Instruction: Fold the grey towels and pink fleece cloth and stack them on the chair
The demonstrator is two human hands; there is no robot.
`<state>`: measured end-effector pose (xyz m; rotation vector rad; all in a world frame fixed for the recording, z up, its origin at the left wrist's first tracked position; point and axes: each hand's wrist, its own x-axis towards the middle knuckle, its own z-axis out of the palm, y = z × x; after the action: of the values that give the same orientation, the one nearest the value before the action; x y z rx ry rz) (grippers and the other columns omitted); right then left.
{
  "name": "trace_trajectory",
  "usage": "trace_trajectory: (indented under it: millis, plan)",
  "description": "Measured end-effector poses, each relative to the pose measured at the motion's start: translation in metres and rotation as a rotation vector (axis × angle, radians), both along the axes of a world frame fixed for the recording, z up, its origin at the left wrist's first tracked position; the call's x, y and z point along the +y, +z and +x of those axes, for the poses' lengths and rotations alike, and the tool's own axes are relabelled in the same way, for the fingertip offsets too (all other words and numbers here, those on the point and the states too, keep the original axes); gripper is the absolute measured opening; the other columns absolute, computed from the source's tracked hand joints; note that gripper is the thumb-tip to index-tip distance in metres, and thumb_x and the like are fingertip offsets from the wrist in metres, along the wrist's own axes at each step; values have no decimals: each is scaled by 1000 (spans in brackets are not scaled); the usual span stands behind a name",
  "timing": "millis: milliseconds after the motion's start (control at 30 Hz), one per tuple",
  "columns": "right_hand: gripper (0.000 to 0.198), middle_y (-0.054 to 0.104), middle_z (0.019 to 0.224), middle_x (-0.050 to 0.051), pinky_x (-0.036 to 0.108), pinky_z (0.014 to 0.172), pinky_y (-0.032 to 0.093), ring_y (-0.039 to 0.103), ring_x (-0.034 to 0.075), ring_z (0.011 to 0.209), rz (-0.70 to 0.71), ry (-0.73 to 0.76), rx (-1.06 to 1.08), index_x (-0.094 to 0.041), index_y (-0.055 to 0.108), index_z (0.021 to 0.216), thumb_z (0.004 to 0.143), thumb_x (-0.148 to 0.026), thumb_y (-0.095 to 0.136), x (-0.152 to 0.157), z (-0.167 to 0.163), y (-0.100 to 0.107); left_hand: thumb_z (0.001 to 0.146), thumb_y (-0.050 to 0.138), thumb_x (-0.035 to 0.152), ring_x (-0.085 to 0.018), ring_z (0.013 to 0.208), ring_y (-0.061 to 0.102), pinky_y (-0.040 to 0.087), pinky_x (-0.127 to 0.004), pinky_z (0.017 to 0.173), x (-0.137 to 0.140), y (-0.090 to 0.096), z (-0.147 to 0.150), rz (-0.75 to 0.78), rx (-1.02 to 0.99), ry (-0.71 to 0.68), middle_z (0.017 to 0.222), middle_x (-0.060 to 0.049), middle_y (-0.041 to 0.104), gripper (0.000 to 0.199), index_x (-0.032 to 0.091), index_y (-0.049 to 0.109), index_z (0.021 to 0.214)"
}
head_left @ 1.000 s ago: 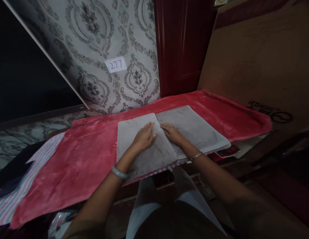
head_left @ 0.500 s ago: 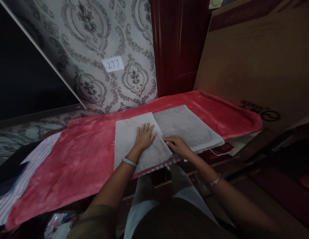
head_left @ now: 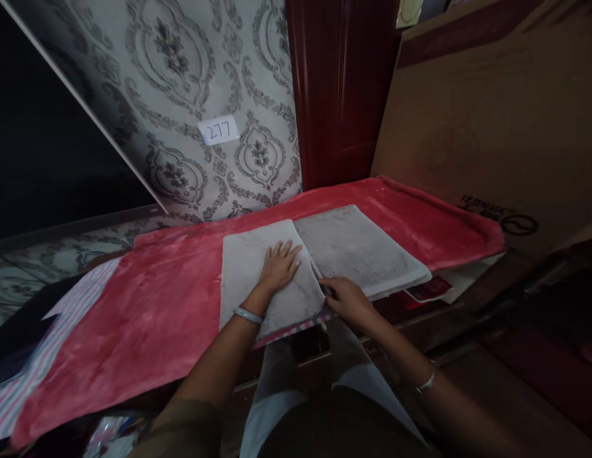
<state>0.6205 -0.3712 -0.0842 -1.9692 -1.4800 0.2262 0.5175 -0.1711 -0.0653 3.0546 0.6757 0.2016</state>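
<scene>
A grey, soft-looking cloth (head_left: 367,248) lies on a red plush blanket (head_left: 172,299), its left part doubled into a thicker layer. My left hand (head_left: 280,266) rests flat on that layer with its fingers spread. At the layer's right edge, near the front corner, my right hand (head_left: 347,299) has its fingers curled around the cloth. Part of the edge there is lifted slightly. The fingertips of the right hand are partly hidden by the hand itself.
Behind the blanket stands a patterned wall with a paper label (head_left: 218,130) reading 277. A large cardboard box (head_left: 487,127) leans at the right. A dark screen (head_left: 52,127) fills the upper left. A striped fabric edge (head_left: 67,324) hangs at the left.
My right hand has shifted slightly down along the layer's edge, and its fingers have closed on the corner. My left hand stays flat on the cloth.
</scene>
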Motion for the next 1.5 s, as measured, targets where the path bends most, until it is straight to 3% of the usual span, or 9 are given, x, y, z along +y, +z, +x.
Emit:
trace_trajectory:
  millis: [100, 200, 400, 533, 667, 867, 1000, 1200, 1500]
  plan:
    - [39, 74, 97, 4, 27, 74, 42, 64, 20, 86, 2, -22, 114, -22, 72, 107, 77, -10, 50, 1, -6, -4, 101, 36, 42, -33, 152, 21, 19, -60, 120, 1, 0, 2, 1, 31, 6, 165, -6, 28, 55, 31, 34, 155]
    - [34, 73, 92, 5, 26, 71, 39, 63, 20, 83, 2, -96, 84, -21, 71, 96, 72, -9, 50, 2, -12, -10, 101, 35, 45, -34, 153, 18, 17, -62, 120, 8, 3, 9, -36, 79, 7, 166, -7, 26, 57, 29, 32, 156]
    - [23, 69, 77, 1, 24, 65, 36, 61, 18, 72, 79, -110, 152, -22, 67, 82, 71, -13, 49, 0, -14, -24, 101, 35, 45, -29, 153, 19, 17, -57, 121, 29, 8, 44, -88, 85, 56, 166, -10, 25, 56, 26, 36, 154]
    - [24, 68, 74, 0, 24, 65, 39, 62, 18, 71, 171, -78, 218, -22, 67, 80, 71, -12, 46, 0, -13, -33, 101, 36, 34, -23, 151, 27, 22, -48, 122, 50, 6, 67, -65, -24, 135, 163, -10, 32, 50, 25, 42, 150]
    - [26, 70, 76, 1, 25, 66, 42, 64, 19, 73, 191, -70, 249, -24, 68, 80, 70, -12, 47, 2, -14, -39, 99, 34, 23, -27, 146, 35, 23, -52, 119, 76, 6, 85, -30, -112, 279, 156, -18, 42, 49, 18, 45, 146]
    - [26, 68, 76, 1, 25, 66, 41, 64, 18, 72, 233, -70, 266, -23, 65, 82, 72, -12, 44, 2, -17, -46, 98, 46, 27, -28, 121, 58, 41, -42, 103, 103, 13, 104, -54, -163, 376, 124, -15, 67, 31, 18, 69, 115]
    - [25, 64, 73, 0, 25, 64, 40, 61, 17, 68, 328, -45, 257, -23, 61, 81, 72, -11, 41, -3, -19, -48, 96, 52, 26, -24, 113, 61, 43, -35, 94, 108, 15, 110, -91, -173, 375, 117, -9, 72, 24, 22, 71, 108]
    - [14, 52, 64, -2, 24, 57, 33, 51, 14, 59, 406, -39, 157, -23, 47, 70, 74, -10, 41, -10, -19, -49, 97, 49, 26, -24, 114, 60, 42, -36, 94, 104, 12, 113, -106, -188, 382, 118, -9, 72, 25, 22, 70, 110]
    - [15, 53, 62, -2, 25, 55, 34, 52, 14, 56, 497, -64, 115, -23, 48, 67, 77, -12, 45, -10, -25, -43, 98, 48, 29, -25, 110, 62, 44, -37, 95, 104, 13, 116, -131, -152, 372, 119, -12, 71, 28, 21, 72, 111]
